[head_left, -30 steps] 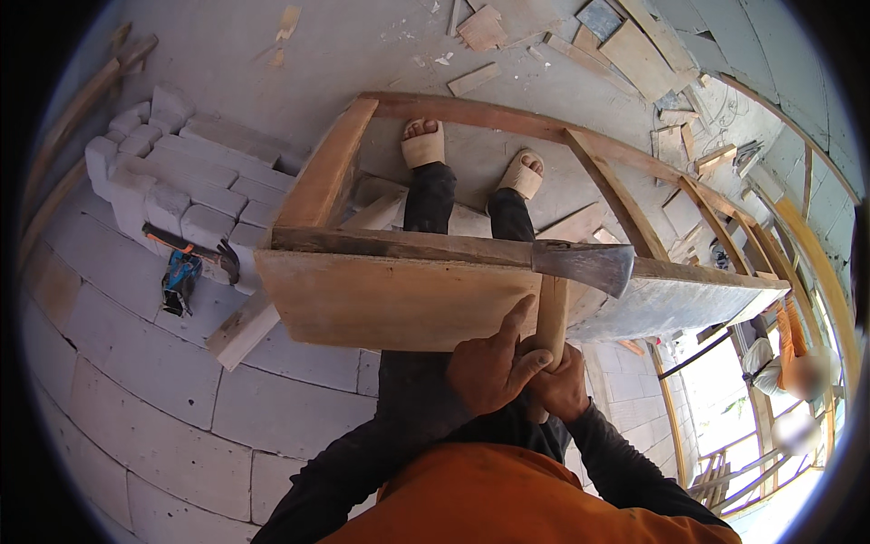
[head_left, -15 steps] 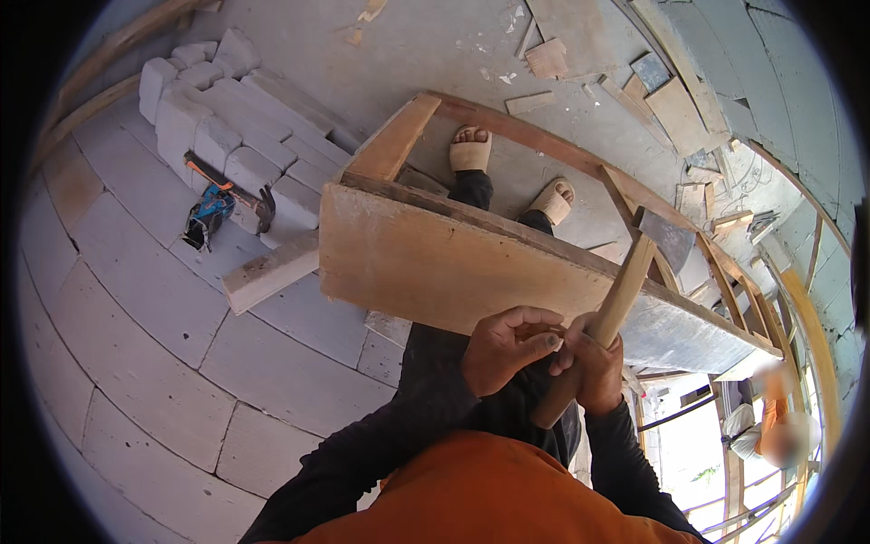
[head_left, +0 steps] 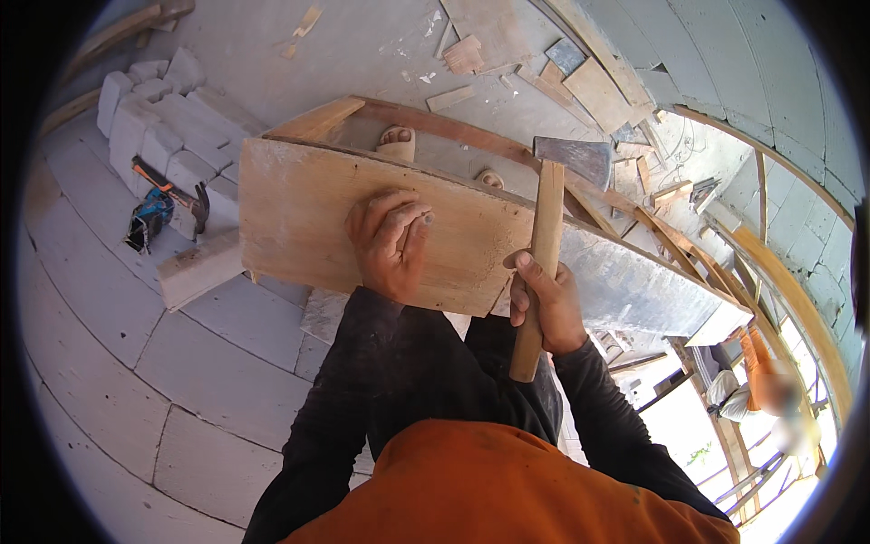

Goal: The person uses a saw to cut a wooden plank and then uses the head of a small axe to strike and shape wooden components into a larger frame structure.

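In my right hand (head_left: 550, 304) is an axe (head_left: 546, 213), its wooden handle gripped partway down and its broad metal head up past the panel's far edge. My left hand (head_left: 390, 243) rests against the face of a long plywood panel (head_left: 299, 208), fingers bent and drawn together. Whatever those fingers may hold is too small or hidden to make out. The panel is fixed to a frame of wooden battens (head_left: 444, 130) and lies across in front of my legs, with my feet beyond its far edge.
On the left, a claw hammer (head_left: 172, 192) and a blue-and-black tool or pouch (head_left: 148, 220) lie by stacked white blocks (head_left: 168, 127). Board scraps (head_left: 598, 93) litter the floor at the far right. Another person (head_left: 757, 372) is at the lower right, beside timber poles.
My left hand has left my right hand and moved left onto the panel's face. The axe has turned more upright in my right hand. The whole view has shifted.
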Demonstrator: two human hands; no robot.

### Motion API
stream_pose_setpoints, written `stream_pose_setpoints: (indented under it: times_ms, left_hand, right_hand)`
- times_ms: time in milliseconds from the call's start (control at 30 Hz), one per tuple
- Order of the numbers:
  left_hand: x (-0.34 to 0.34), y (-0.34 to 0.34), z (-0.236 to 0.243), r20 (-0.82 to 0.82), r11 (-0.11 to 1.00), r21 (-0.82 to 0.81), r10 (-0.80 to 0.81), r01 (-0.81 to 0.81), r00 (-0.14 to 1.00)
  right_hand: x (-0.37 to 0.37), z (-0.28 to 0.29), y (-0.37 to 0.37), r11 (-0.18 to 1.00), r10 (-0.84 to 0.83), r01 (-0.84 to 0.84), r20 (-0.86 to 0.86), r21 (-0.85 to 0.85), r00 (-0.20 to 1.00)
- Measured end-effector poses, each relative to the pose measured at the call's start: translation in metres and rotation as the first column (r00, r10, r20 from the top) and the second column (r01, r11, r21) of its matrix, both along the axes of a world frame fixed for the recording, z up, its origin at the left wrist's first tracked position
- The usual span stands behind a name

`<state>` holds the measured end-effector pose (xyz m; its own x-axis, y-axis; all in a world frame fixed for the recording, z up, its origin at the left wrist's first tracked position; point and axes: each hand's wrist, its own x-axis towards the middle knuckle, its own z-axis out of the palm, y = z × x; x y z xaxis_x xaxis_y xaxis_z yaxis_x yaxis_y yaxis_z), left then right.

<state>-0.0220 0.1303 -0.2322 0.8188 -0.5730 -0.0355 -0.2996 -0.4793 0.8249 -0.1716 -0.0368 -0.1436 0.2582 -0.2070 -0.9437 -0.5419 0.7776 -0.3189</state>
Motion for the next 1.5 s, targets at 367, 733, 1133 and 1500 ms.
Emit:
stream_pose_setpoints:
  times_ms: [367, 733, 1133, 1500]
  left_hand:
    - [-0.011, 0.004, -0.032, 0.333, 0.998, 0.060, -0.001, -0.020, 0.943]
    - [-0.012, 0.006, -0.035, 0.381, 0.998, 0.062, -0.009, -0.016, 0.925]
    - [-0.013, 0.006, -0.035, 0.371, 0.994, 0.090, 0.020, -0.058, 0.928]
    - [-0.010, 0.005, -0.035, 0.346, 0.996, 0.071, 0.028, -0.056, 0.938]
  right_hand:
    - [-0.092, 0.008, -0.045, 0.875, 0.223, -0.283, -0.192, -0.393, 0.956]
    - [-0.062, 0.015, -0.034, 0.286, 0.819, -0.751, -0.255, -0.595, 0.514]
    - [-0.018, 0.014, -0.019, 0.199, 0.861, -0.597, -0.152, -0.777, 0.486]
    - [-0.017, -0.021, -0.029, 0.016, 0.881, -0.699, -0.320, -0.715, 0.348]
